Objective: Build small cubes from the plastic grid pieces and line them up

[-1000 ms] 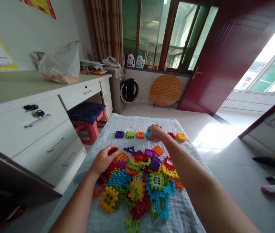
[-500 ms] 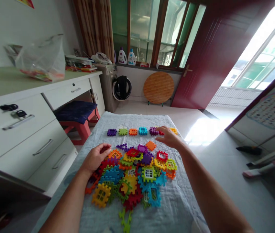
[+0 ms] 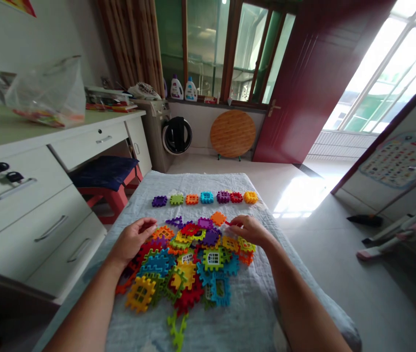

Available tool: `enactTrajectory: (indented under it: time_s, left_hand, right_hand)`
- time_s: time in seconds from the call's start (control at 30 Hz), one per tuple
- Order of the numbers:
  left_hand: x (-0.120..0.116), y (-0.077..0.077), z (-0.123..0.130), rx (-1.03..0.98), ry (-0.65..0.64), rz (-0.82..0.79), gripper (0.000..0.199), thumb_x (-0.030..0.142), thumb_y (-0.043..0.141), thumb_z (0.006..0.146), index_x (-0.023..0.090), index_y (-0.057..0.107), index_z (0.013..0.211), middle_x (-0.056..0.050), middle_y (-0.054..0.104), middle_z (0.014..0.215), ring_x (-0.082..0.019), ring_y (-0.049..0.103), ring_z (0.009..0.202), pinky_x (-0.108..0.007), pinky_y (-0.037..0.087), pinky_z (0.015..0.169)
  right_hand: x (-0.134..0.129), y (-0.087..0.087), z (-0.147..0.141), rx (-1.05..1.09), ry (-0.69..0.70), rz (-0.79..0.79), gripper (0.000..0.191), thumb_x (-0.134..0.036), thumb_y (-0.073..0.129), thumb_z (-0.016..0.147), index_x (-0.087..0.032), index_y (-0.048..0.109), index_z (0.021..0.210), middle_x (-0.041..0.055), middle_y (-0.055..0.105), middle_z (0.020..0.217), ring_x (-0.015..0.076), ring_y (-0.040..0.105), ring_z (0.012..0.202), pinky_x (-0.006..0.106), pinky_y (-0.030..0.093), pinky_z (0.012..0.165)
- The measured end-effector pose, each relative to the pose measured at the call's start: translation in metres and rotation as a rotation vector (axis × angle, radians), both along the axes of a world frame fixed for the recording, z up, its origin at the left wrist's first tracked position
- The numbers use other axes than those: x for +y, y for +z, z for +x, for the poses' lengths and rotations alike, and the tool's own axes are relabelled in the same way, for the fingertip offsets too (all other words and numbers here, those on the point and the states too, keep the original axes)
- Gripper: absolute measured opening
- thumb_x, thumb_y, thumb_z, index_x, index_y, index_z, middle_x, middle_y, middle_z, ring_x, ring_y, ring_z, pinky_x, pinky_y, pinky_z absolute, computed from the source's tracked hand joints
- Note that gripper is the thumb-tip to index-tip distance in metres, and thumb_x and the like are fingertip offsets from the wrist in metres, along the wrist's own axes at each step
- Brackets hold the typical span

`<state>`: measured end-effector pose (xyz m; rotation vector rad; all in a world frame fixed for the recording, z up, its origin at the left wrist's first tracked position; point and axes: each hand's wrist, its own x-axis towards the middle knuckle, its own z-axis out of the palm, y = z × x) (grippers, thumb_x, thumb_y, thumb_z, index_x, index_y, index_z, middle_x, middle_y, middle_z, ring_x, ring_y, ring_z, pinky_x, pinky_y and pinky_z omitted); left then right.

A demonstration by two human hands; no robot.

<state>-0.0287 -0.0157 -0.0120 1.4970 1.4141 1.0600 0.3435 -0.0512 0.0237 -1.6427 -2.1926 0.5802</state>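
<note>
My right hand [image 3: 247,229] pinches a red plastic interlocking piece [image 3: 228,223] at the upper right of the pile, beside a flat orange piece [image 3: 218,218]. My fingers cover most of the red piece. At the pile's left side rests my left hand [image 3: 131,239], fingers loosely curved and thumb apart, with nothing seen in it. An orange window piece [image 3: 163,232] lies close to its fingertips. Between the hands spreads the mixed heap, with a green window piece [image 3: 213,258], a yellow window piece [image 3: 141,294] and a blue frame [image 3: 220,289].
Beyond the heap runs a row of small stacks, from a purple stack [image 3: 159,201] at left to a yellow stack [image 3: 250,197] at right. A light blue cloth [image 3: 252,303] covers the table. A stool [image 3: 105,173] and white drawers [image 3: 54,225] stand at left.
My right hand has drawn back from the row to the heap and taken hold of the red piece. My left hand stays by the heap. The view has turned slightly right.
</note>
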Motion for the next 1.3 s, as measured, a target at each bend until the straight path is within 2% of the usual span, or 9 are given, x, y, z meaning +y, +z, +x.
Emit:
enactTrajectory:
  time_s: [0.07,0.17,0.37,0.47,0.6,0.77,0.97,1.1,1.3]
  left_hand:
    - [0.000,0.002,0.001,-0.008,0.005,-0.006,0.052,0.056,0.072,0.059,0.016,0.067,0.093,-0.008,0.072,0.091,-0.026,0.066,0.088,-0.036,0.052,0.082]
    - [0.000,0.002,0.001,-0.023,0.009,-0.009,0.051,0.055,0.072,0.059,0.017,0.067,0.093,-0.007,0.072,0.091,-0.025,0.066,0.088,-0.035,0.051,0.083]
    - [0.001,-0.001,0.001,-0.004,0.007,-0.005,0.053,0.057,0.071,0.060,0.017,0.067,0.094,-0.007,0.072,0.092,-0.025,0.066,0.088,-0.036,0.051,0.085]
    - [0.001,-0.003,0.000,0.001,0.005,-0.006,0.053,0.057,0.071,0.060,0.017,0.067,0.094,-0.008,0.072,0.093,-0.025,0.065,0.089,-0.036,0.051,0.084]
    - [0.002,-0.003,-0.001,-0.005,0.007,-0.010,0.052,0.057,0.071,0.060,0.017,0.067,0.094,-0.007,0.072,0.092,-0.024,0.066,0.087,-0.034,0.051,0.083]
    - [0.000,-0.001,0.001,-0.014,0.014,-0.012,0.053,0.057,0.071,0.060,0.017,0.066,0.095,-0.007,0.071,0.094,-0.024,0.065,0.090,-0.035,0.050,0.085]
    - [-0.001,-0.002,0.000,-0.012,0.010,-0.008,0.052,0.056,0.071,0.061,0.017,0.066,0.095,-0.007,0.071,0.093,-0.024,0.065,0.089,-0.034,0.051,0.083]
    - [-0.001,0.000,0.001,-0.032,0.004,-0.004,0.050,0.054,0.071,0.062,0.016,0.066,0.094,-0.008,0.071,0.091,-0.024,0.066,0.086,-0.035,0.051,0.081]
    - [-0.001,-0.002,0.001,-0.032,-0.001,0.008,0.046,0.051,0.069,0.065,0.015,0.065,0.094,-0.007,0.071,0.092,-0.023,0.065,0.088,-0.036,0.050,0.084]
  right_hand:
    - [0.003,-0.004,0.003,0.077,-0.050,0.002,0.028,-0.030,0.043,0.088,-0.017,0.067,0.078,0.0001,0.063,0.067,0.0122,0.054,0.062,0.023,0.038,0.059]
    - [0.007,-0.014,0.007,0.109,-0.166,0.049,0.027,-0.028,0.042,0.089,-0.017,0.066,0.092,-0.0005,0.061,0.064,0.0123,0.054,0.058,0.023,0.039,0.059]
    - [0.012,-0.027,0.017,0.009,-0.275,0.232,0.029,-0.029,0.055,0.084,-0.019,0.062,0.110,0.0083,0.060,0.107,0.0178,0.058,0.088,0.031,0.045,0.080]
    - [0.009,-0.027,0.018,-0.016,-0.245,0.222,0.033,-0.036,0.059,0.081,-0.021,0.062,0.111,0.0077,0.059,0.108,0.0205,0.056,0.097,0.033,0.042,0.087]
    - [0.003,-0.025,0.011,-0.157,-0.179,0.127,0.052,-0.046,0.072,0.067,-0.021,0.062,0.111,0.0077,0.057,0.106,0.0247,0.050,0.100,0.035,0.039,0.088]
    - [0.002,-0.023,0.006,-0.206,-0.176,0.080,0.044,-0.038,0.067,0.069,-0.019,0.063,0.109,0.0069,0.056,0.099,0.0227,0.050,0.094,0.033,0.037,0.084]
    - [0.002,-0.029,0.010,-0.144,-0.214,0.145,0.054,-0.027,0.062,0.070,-0.018,0.056,0.123,0.0096,0.053,0.119,0.0258,0.047,0.109,0.037,0.036,0.094]
    - [0.003,-0.031,0.010,-0.053,-0.201,0.235,0.045,-0.025,0.061,0.073,-0.021,0.059,0.118,0.0085,0.055,0.120,0.0248,0.048,0.111,0.038,0.036,0.098]
    - [0.002,-0.021,-0.013,0.088,-0.098,0.339,0.024,-0.019,0.056,0.079,-0.020,0.065,0.102,0.0070,0.064,0.099,0.0216,0.056,0.095,0.037,0.041,0.090]
